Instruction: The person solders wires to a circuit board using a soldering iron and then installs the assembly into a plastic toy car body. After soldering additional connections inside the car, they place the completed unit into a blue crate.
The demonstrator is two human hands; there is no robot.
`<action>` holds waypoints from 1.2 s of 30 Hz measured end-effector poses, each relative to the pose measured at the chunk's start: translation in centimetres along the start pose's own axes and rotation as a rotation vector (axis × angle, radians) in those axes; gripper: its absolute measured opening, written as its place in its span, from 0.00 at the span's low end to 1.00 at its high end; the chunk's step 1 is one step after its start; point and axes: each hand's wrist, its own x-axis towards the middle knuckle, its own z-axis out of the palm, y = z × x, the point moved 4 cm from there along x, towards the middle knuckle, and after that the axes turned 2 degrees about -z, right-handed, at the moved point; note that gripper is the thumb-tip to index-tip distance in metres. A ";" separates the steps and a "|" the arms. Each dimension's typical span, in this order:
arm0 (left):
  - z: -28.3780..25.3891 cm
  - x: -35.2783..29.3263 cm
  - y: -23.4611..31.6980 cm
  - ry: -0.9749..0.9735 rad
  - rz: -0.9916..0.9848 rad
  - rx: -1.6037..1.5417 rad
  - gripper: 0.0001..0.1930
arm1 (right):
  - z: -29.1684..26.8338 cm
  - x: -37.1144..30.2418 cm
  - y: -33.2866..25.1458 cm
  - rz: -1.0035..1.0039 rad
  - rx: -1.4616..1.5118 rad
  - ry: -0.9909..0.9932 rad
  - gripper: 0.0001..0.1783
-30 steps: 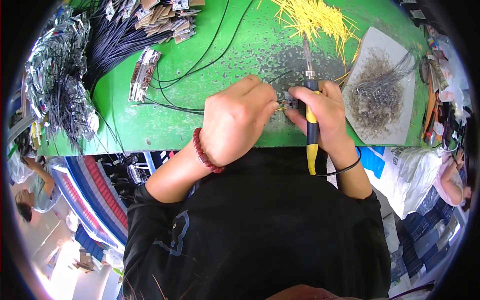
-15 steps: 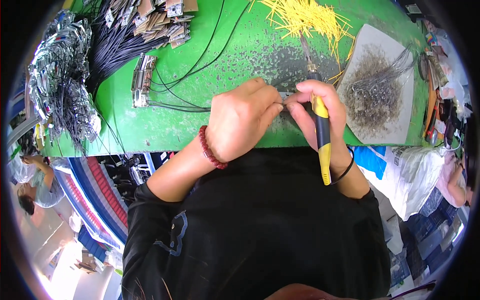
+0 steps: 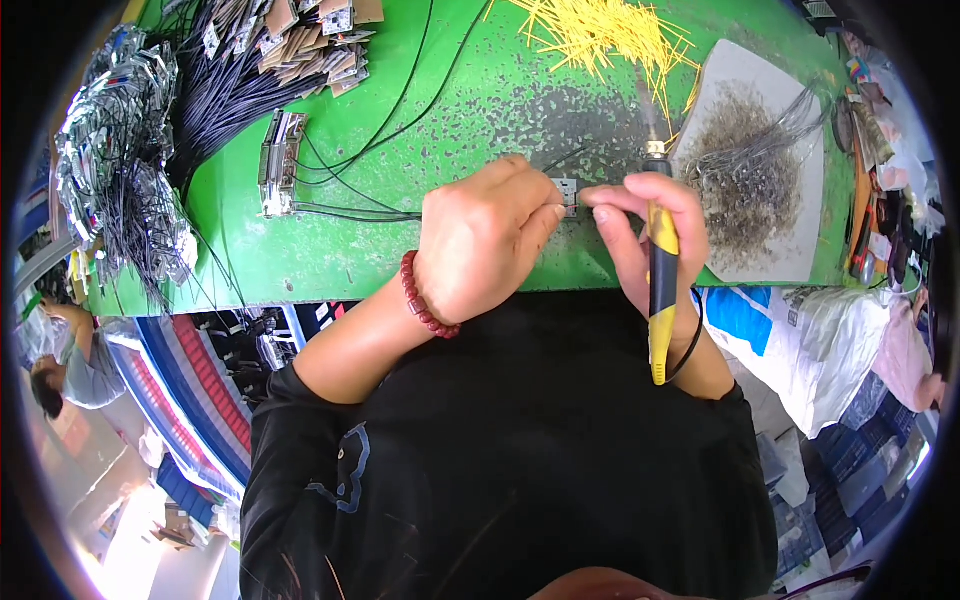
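My left hand (image 3: 480,230), with a dark red bead bracelet, is closed, thumb and fingertips at the left edge of a small silvery-white circuit board (image 3: 568,190). Black wires (image 3: 365,213) pass under this hand from a silvery part (image 3: 282,165) lying to its left. My right hand (image 3: 665,225) holds a yellow-and-black soldering iron (image 3: 663,290) between thumb and fingers, its tip pointing away from me. The right thumb and index fingertips lie just right of the board; whether they pinch something is too small to tell.
Yellow thin tubes or sticks (image 3: 610,35) are heaped at the far side. A pale sheet (image 3: 720,75) with grey-brown debris and fine wires lies right. Bundled wires with boards (image 3: 315,45) and foil-like silvery parts (image 3: 115,130) crowd the left of the green table (image 3: 350,265).
My right hand and the soldering iron have shifted right, away from my left hand. More of the small board now shows between the hands. My left hand has hardly moved.
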 end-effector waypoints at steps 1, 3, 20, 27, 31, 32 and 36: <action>0.0 0.0 0.0 0.003 0.001 -0.006 0.03 | 0.0 0.1 -0.3 -0.038 -0.056 -0.042 0.19; 0.0 0.0 0.1 0.011 0.000 -0.011 0.03 | 0.2 0.1 -0.3 0.000 -0.032 -0.018 0.18; 0.5 -0.3 -0.1 -0.001 0.007 -0.024 0.03 | -0.2 0.2 0.1 0.139 0.026 -0.096 0.20; 0.9 -0.4 -0.2 0.030 0.050 0.018 0.04 | 0.5 0.3 0.6 0.210 0.109 -0.052 0.21; 0.8 -0.5 -0.1 0.085 0.085 -0.016 0.05 | 0.4 0.3 0.2 0.220 0.051 -0.151 0.23; 0.8 -0.5 0.0 0.096 0.094 0.003 0.05 | 0.4 0.3 0.1 0.227 0.053 -0.129 0.23; 0.8 -0.5 0.1 0.106 0.081 0.058 0.05 | -0.5 -0.3 0.3 0.118 0.111 0.031 0.18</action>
